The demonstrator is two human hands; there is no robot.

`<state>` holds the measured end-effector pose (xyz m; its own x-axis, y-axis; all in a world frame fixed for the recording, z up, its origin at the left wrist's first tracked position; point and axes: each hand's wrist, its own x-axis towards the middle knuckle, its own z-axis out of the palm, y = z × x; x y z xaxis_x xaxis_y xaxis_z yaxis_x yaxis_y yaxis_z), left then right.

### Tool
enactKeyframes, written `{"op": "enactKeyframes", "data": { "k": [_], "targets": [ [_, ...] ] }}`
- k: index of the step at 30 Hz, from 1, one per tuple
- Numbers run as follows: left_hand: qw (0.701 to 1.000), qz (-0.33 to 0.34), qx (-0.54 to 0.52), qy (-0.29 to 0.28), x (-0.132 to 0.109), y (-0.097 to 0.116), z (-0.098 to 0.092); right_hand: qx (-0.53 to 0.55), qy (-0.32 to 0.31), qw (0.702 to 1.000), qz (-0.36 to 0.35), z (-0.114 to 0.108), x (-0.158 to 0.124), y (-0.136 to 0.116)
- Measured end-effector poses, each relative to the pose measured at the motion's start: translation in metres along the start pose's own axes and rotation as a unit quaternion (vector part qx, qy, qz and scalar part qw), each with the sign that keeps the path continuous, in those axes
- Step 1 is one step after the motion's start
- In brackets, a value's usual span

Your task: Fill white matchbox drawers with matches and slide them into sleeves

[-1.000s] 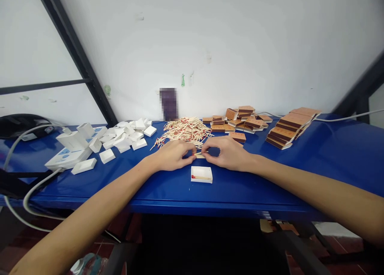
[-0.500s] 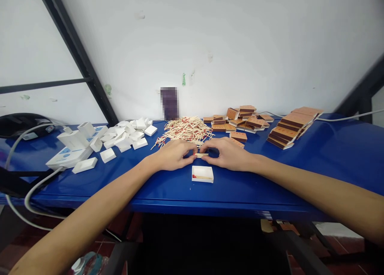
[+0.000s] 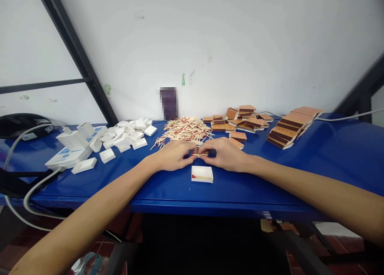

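Note:
Between my two hands lies a small bunch of matches, pinched from both ends just above the table. My left hand grips the end with the red heads, thumb and fingertips together. At the other end, the thumb and fingers of my right hand close on the sticks. Fingers hide part of the bunch. Just in front, nearer the table edge, an open white matchbox tray holds a few matches with red heads to the left. Behind my hands is a large heap of loose matches.
White trays are piled on the left beside a white power strip with cables. Brown matchbox sleeves lie scattered at back right, with a leaning stack of sleeves farther right. A wall stands behind the blue table.
My right hand has shifted slightly left, closer to my left hand, so less of the matches shows between the fingers. The tray with its matches stays in place.

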<state>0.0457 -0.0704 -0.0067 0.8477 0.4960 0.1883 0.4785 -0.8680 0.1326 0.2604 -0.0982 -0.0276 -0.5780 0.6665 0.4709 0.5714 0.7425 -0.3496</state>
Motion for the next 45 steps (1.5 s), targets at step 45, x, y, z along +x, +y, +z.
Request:
{"op": "enactKeyframes", "data": {
  "k": [45],
  "targets": [
    [0.975, 0.003, 0.210, -0.075, 0.002, 0.006, 0.000, 0.054, -0.036, 0.994, 0.090, 0.004, 0.006, 0.001]
  ]
}}
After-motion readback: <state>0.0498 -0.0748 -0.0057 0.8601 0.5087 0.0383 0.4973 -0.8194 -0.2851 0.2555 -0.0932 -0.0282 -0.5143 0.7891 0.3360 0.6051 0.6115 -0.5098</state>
